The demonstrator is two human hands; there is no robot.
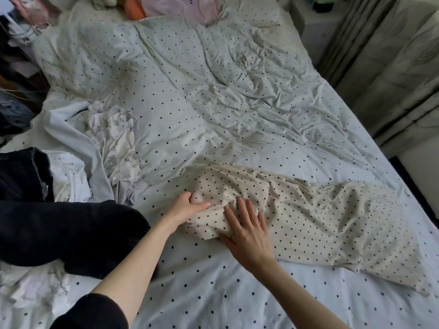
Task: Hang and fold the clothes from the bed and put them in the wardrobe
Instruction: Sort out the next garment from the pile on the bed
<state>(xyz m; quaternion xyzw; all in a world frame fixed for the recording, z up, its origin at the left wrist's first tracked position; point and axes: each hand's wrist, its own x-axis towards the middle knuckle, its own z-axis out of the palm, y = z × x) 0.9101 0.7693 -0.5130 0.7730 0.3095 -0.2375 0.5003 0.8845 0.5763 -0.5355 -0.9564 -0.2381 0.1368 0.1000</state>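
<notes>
A beige garment with black dots [320, 222] lies stretched across the bed, its left end folded over into a thick bundle. My left hand [187, 206] grips the left edge of that bundle, thumb on top and fingers tucked under the cloth. My right hand [247, 231] lies flat on the folded part with its fingers spread, pressing it down. To the left a black garment [71, 233] is spread on the bed, with dark jeans [23, 174] behind it and a white floral-print garment [116, 143] crumpled further back.
The bed carries a white dotted sheet [213, 293] and a rumpled dotted duvet [202, 91]. A pink pillow [180, 5] sits at the head. Curtains [392, 67] hang along the right side. Clutter [16, 43] fills the far left beside the bed.
</notes>
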